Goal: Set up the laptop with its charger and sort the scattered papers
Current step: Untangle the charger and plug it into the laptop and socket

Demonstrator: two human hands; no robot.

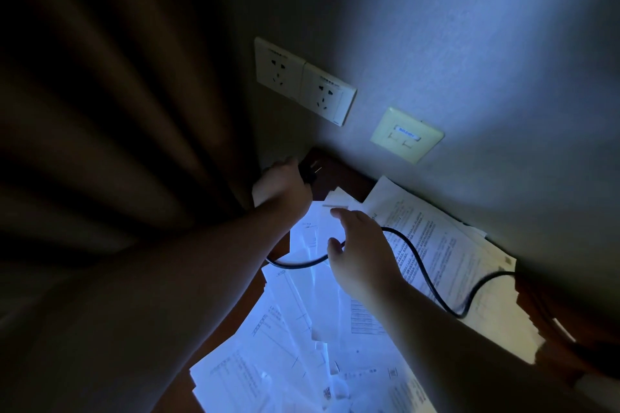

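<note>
My left hand (pixel 283 183) grips the black charger plug (pixel 310 173), prongs pointing toward the wall, below the two white wall sockets (pixel 303 80). The black cable (pixel 422 265) runs from the plug over the papers and loops off to the right. My right hand (pixel 360 253) hovers over the cable, thumb and fingers curled loosely around it. Scattered white printed papers (pixel 335 329) cover the dark wooden desk (pixel 339 174). The laptop is out of view.
A dark curtain (pixel 117 111) hangs at the left, close to my left arm. A beige data-port plate (pixel 407 134) sits on the wall right of the sockets. The room is dim, lit bluish from the right.
</note>
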